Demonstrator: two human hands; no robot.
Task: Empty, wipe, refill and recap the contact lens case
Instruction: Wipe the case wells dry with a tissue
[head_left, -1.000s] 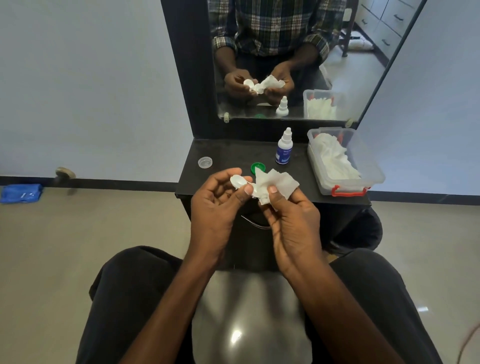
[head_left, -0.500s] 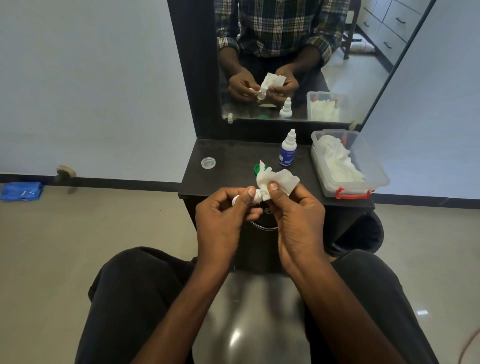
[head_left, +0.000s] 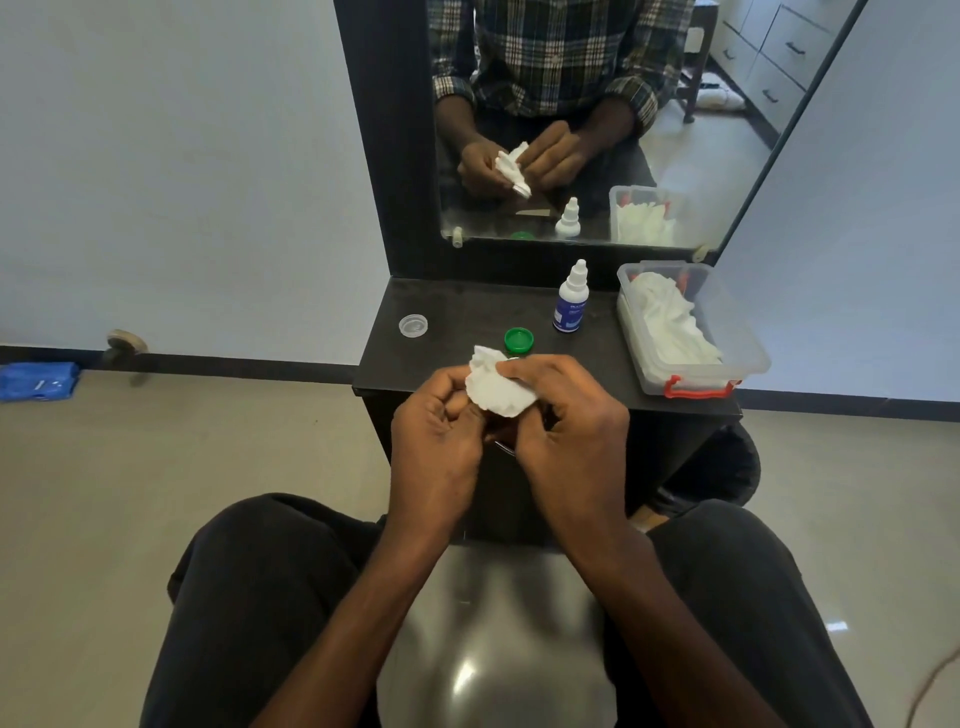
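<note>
Both hands are being held together just in front of the near edge of the black vanity shelf (head_left: 415, 358). A crumpled white tissue (head_left: 496, 387) is being pinched between them: the right hand (head_left: 566, 421) is curled over it, index finger and thumb closing on its upper right edge, and the left hand (head_left: 434, 436) is curled against its left side, fingers bent inward. The contact lens case itself is being hidden by the tissue and fingers in the direct view; only the mirror (head_left: 571, 119) reflection is showing a small white piece below the tissue between the hands, too small to be told for certain. Whether the left fingers are gripping the case or only the tissue cannot be told.

On the shelf, a green cap (head_left: 518, 341) is lying just behind the tissue, apart from the hands. A clear cap (head_left: 413, 326) is lying well to the left near the shelf's left edge. A white dropper bottle (head_left: 571, 304) with a blue label is standing upright behind the green cap. A clear plastic box (head_left: 748, 358) with red latches is sitting at the right end, white tissues being held inside.
</note>
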